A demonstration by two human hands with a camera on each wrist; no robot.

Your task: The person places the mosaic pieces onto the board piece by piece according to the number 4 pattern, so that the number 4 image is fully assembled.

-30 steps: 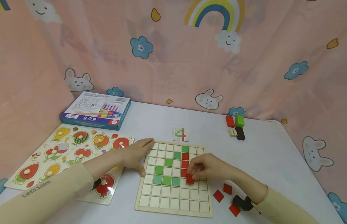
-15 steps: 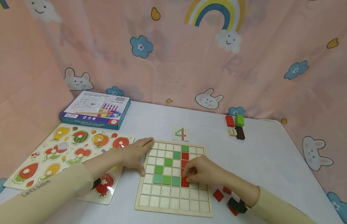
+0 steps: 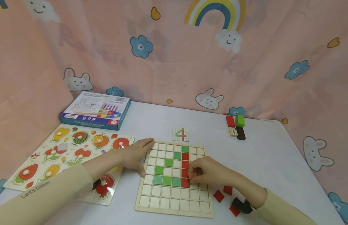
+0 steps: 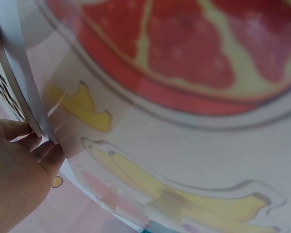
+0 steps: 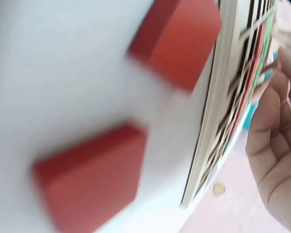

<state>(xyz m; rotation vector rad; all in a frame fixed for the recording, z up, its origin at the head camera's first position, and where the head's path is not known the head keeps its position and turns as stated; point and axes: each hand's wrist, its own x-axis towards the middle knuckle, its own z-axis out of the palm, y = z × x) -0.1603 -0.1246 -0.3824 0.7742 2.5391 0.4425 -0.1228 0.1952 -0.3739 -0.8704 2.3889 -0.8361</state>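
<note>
A wooden grid board lies on the white table, some of its squares filled with green tiles and a column of red tiles. My left hand rests along the board's left edge, fingers and thumb spread. In the left wrist view, that hand's fingertips touch the board's side. My right hand is just right of the lowest red tile, which lies in its square. Its fingers are loosely curled, with nothing visible between them. Loose red tiles lie on the table below the right wrist.
A small pattern card lies behind the board. To the left are a fruit puzzle board and a boxed game. Red, green, black and striped blocks stand at the back right.
My right hand brought a red tile down into the square below the other red ones, then drew slightly right, off it. The left hand has stayed still.
</note>
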